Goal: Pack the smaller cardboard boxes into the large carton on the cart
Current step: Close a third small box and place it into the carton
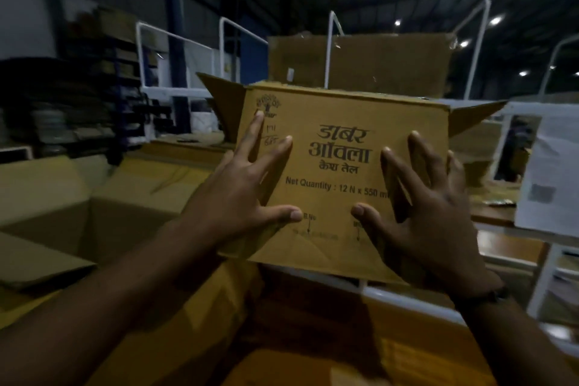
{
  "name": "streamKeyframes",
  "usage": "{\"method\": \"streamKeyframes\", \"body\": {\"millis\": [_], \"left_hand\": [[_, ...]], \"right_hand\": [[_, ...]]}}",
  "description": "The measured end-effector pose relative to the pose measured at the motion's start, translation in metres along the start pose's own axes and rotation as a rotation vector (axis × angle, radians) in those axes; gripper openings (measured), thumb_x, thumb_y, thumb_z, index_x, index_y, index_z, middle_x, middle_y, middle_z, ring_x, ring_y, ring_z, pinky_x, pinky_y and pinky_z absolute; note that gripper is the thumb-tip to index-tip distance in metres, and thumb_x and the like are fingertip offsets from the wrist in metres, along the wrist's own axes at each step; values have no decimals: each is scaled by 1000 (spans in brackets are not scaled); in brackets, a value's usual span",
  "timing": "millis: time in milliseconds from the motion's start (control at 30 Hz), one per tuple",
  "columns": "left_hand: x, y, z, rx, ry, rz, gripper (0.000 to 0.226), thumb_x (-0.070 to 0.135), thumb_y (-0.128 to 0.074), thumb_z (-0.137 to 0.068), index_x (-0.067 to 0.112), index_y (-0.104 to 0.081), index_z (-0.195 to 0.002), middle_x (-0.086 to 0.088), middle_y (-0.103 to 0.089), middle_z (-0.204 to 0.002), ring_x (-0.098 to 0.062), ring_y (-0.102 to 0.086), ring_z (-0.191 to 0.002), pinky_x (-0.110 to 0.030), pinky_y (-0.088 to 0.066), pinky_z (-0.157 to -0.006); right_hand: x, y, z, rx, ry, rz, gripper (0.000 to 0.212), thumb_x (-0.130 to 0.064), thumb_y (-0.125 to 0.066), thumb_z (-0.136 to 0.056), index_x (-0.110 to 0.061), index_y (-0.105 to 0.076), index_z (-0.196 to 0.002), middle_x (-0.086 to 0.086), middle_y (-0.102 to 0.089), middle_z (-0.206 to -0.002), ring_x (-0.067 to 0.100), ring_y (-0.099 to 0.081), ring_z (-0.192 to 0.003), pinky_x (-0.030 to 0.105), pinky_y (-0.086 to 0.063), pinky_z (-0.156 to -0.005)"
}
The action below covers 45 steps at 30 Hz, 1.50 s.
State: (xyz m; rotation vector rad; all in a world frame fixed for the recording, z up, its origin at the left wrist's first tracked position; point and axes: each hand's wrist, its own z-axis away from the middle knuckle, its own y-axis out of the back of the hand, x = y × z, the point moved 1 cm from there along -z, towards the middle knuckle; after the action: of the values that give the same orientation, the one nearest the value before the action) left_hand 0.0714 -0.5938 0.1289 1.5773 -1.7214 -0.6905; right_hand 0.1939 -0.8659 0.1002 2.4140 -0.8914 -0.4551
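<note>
A small brown cardboard box [338, 122] with black printed text stands upright in the middle of the view, its side flaps spread out left and right. My left hand [241, 191] lies flat on the box's near face, fingers spread and straight. My right hand [429, 213] presses the same face on the right, fingers spread too. A large open carton [62, 219] lies low at the left, its inside dark. More cardboard [313, 338] sits right below the box.
A white-railed cart [329, 50] with a big brown carton [360, 63] stands behind the box. Dark shelving [87, 88] with stacked goods fills the left. A white sheet with a printed code [545, 172] hangs at the right, by a white frame.
</note>
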Motion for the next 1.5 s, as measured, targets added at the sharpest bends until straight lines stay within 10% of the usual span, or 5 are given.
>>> {"method": "streamKeyframes", "body": {"millis": [867, 1500], "left_hand": [[-271, 226, 20, 301, 3, 0, 116, 71, -73, -58, 39, -30, -160, 7, 9, -173, -25, -5, -159, -57, -26, -119], [-471, 179, 70, 56, 149, 4, 116, 80, -71, -60, 50, -19, -160, 19, 24, -168, -26, -4, -159, -64, -33, -116]], "right_hand": [[-308, -56, -177, 228, 248, -23, 92, -86, -52, -75, -37, -38, -152, 1, -12, -169, 54, -11, -148, 76, -25, -112], [-425, -233, -167, -16, 191, -71, 94, -86, -47, -76, -33, -41, -153, 2, -14, -169, 53, -9, -150, 73, -29, -110]]}}
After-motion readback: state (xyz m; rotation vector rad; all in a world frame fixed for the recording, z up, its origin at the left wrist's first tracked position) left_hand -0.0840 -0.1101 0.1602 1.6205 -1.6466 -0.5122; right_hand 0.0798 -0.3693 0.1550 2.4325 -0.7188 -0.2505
